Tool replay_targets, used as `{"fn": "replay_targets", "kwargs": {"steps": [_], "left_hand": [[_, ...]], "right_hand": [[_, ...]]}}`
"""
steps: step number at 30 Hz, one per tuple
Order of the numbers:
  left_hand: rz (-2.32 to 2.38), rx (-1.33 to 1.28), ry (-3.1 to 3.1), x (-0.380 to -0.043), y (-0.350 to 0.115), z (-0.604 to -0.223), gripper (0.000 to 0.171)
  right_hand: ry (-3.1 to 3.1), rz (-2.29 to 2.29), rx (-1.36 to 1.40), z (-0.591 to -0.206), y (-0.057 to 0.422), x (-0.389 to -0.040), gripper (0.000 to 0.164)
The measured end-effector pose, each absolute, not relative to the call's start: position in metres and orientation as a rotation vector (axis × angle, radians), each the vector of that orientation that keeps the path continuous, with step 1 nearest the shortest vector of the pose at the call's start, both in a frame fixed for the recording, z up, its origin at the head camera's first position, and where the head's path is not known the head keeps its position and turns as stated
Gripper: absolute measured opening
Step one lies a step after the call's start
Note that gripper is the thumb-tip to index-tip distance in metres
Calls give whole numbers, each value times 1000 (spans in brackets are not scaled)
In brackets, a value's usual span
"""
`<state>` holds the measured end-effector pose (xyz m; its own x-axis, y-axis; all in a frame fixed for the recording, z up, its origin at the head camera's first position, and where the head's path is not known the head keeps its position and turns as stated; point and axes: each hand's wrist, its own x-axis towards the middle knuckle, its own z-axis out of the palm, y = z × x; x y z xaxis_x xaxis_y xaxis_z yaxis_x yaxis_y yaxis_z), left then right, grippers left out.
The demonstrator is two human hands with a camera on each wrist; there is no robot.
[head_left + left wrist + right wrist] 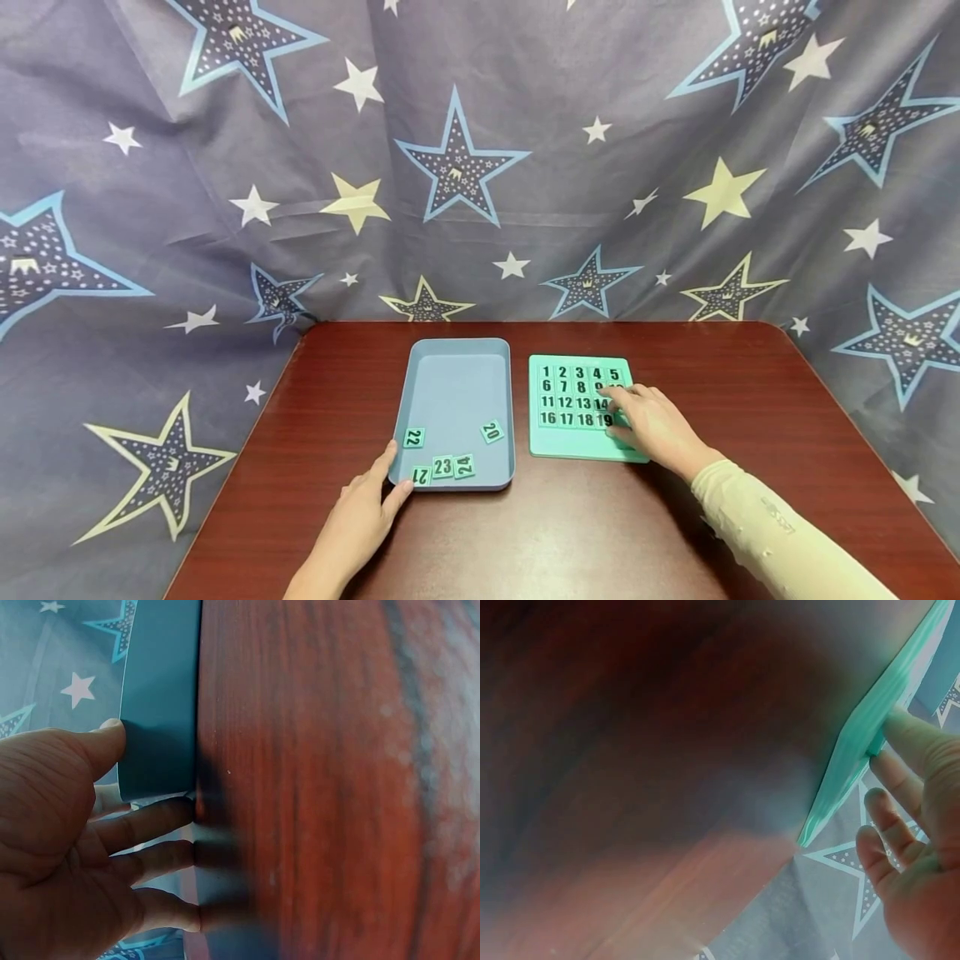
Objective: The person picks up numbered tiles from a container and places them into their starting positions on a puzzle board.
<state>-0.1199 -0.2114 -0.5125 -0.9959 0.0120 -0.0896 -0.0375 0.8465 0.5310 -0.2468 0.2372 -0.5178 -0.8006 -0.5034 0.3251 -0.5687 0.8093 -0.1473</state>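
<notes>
My left hand (356, 517) holds the near left corner of a blue-grey tray (457, 348), thumb at the front wall (159, 712) and the other fingers along the left side. Inside the tray lie loose green number tiles, among them 20 (492, 431), 22 (414, 437) and 23 (443, 467). Over the right side of a mint-green number board (570, 446) is my right hand (660, 425). Its thumb and index finger pinch a small green tile (876, 742) at the board, number hidden; the other fingers are loosely bent. Rows of tiles from 1 to 19 show on the board, partly covered by the hand.
Tray and board stand side by side on a reddish-brown wooden table (600, 533), a narrow gap between them. Behind the table's far edge hangs a grey curtain (465, 250) printed with stars.
</notes>
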Motion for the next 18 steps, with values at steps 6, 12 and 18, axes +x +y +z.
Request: {"fn": "replay_targets", "kwargs": {"steps": [6,12,18], "left_hand": [[838,-16,2944,-120,-211,-513,70],[846,-8,2935,-119,-211,-513,70],[853,-8,2928,-119,-211,-511,70]], "right_hand": [[-2778,384,771,-519,238,-247,64],[-2811,417,740,-518,237,-246,65],[-2833,458,708,-516,235,-245,62]]}}
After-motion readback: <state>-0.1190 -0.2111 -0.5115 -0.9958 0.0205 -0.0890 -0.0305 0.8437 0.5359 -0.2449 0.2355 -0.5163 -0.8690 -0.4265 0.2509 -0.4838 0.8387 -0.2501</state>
